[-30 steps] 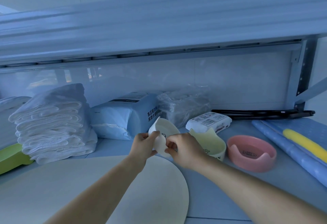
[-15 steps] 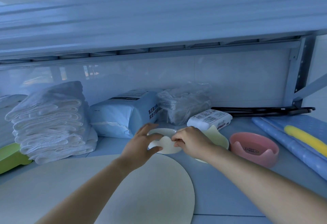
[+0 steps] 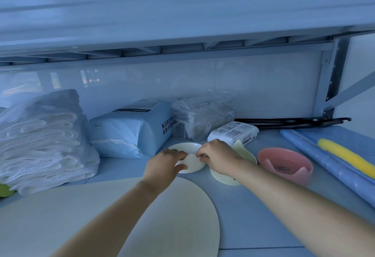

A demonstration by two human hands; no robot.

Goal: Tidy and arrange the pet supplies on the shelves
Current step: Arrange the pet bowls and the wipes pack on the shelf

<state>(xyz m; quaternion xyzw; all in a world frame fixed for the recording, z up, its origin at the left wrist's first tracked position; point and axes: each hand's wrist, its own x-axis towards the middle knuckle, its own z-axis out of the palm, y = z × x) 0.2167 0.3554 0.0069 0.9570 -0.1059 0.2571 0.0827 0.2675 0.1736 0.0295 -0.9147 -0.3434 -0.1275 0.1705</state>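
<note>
While both your hands meet at the middle of the shelf [image 3: 253, 206], the white bowl [image 3: 189, 163] lies between them, low on the board and seemingly resting on it. Your left hand [image 3: 164, 163] grips the bowl's near left side, fingers curled over the rim and thumb against the outer wall. Your right hand [image 3: 217, 153] pinches the raised, ear-shaped tab on the bowl's rim between thumb and fingertips.

Just right of the white bowl, partly hidden by your right wrist, stands a pale yellow bowl [image 3: 244, 156]; whether the two touch you cannot tell. A pink bowl [image 3: 284, 164] stands further right, apart from it. Behind your right hand lies a white wipes packet [image 3: 233, 133], with a clear plastic-wrapped bundle [image 3: 203, 114] and a blue pad pack [image 3: 132, 130] along the back wall. A stack of folded white pads [image 3: 40, 141] fills the left side, and a green item [image 3: 4, 190] peeks from under it at the edge.

Your left forearm crosses a round cream mat [image 3: 101, 216] at the front. On the right lies a blue dotted mat [image 3: 332, 156] with a yellow stick [image 3: 349, 158] on it, and a black tool [image 3: 294, 121] behind.
</note>
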